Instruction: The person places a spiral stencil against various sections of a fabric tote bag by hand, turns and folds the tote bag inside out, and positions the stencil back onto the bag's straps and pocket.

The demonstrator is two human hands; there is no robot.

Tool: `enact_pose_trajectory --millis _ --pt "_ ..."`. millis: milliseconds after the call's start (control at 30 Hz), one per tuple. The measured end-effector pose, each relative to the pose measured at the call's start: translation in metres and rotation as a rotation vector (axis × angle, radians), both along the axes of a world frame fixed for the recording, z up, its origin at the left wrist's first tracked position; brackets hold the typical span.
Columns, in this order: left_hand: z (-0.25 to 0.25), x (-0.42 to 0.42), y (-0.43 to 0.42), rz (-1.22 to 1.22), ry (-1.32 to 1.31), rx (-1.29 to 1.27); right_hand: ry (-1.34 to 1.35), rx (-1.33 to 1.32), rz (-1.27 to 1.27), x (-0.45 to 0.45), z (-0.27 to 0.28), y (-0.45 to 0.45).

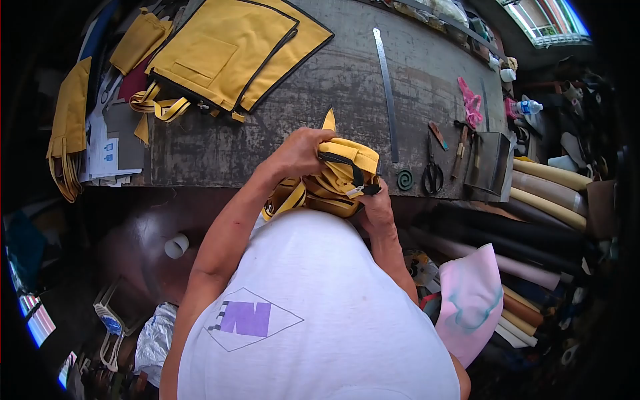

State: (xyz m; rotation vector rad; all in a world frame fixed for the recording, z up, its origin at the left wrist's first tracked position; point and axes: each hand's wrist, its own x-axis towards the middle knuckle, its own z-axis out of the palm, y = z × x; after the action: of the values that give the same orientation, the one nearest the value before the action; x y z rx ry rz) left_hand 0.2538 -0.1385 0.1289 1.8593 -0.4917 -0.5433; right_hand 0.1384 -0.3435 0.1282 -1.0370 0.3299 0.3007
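yellow bundle (327, 183): bunched cloth with black trim, held up against the white shirt (320, 280), right at the near edge of the worktable (227, 150).
left hand (300, 155): clamped on the upper left of the bundle, some fingertips hidden from me.
right hand (378, 205): pinching the lower right corner by the black trim; i can't see every finger.
pointed yellow tip (329, 120): sticking out just beyond the left hand.
yellow panels (207, 57): lying flat, edged in black, toward the far left, with striped straps (170, 108) at their near end.
metal ruler (385, 93): lengthwise on the table, right of the bundle.
scissors (433, 179): handles toward the near edge, a green coil (405, 179) beside them.
rolls (550, 200): stacked past the table's right end.
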Motion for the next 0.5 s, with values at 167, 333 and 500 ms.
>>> enact_pose_trajectory --millis 167,333,500 --pt "0.047 0.007 0.013 -0.168 -0.279 -0.087 0.015 0.140 0.053 0.018 0.006 -0.001" --pt "0.044 0.016 -0.001 -0.110 -0.540 -0.078 -0.014 0.095 0.128 0.029 0.011 -0.001" --pt "0.017 0.050 -0.019 -0.174 -0.362 -0.152 0.003 0.338 0.301 0.031 0.025 0.001"
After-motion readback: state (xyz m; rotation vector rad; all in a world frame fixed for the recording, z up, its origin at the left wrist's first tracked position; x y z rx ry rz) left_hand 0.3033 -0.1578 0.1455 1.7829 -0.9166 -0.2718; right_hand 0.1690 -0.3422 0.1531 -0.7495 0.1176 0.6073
